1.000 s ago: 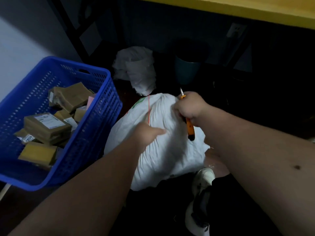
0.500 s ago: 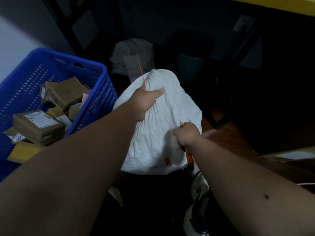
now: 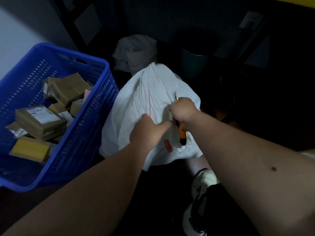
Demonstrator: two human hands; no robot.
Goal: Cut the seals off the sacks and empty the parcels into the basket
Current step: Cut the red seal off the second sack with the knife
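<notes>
Head view, dim room: my left hand [image 3: 148, 132] pinches the white sack [image 3: 153, 106] on the dark floor [image 3: 163, 193]; my right hand [image 3: 183, 113] grips an orange knife [image 3: 181, 132]. Blue basket [image 3: 88, 126] of parcels [image 3: 40, 120] just left.

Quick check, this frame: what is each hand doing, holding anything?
Left hand: pinches the thin red seal strip against the white woven sack.
Right hand: grips the orange utility knife, blade pointing up.

Both forearms are bare, with no sleeves in view. The right forearm [image 3: 255, 167] carries a small dark mole. Below, white shoes [image 3: 202, 184] with what seem dark laces show dimly.
</notes>
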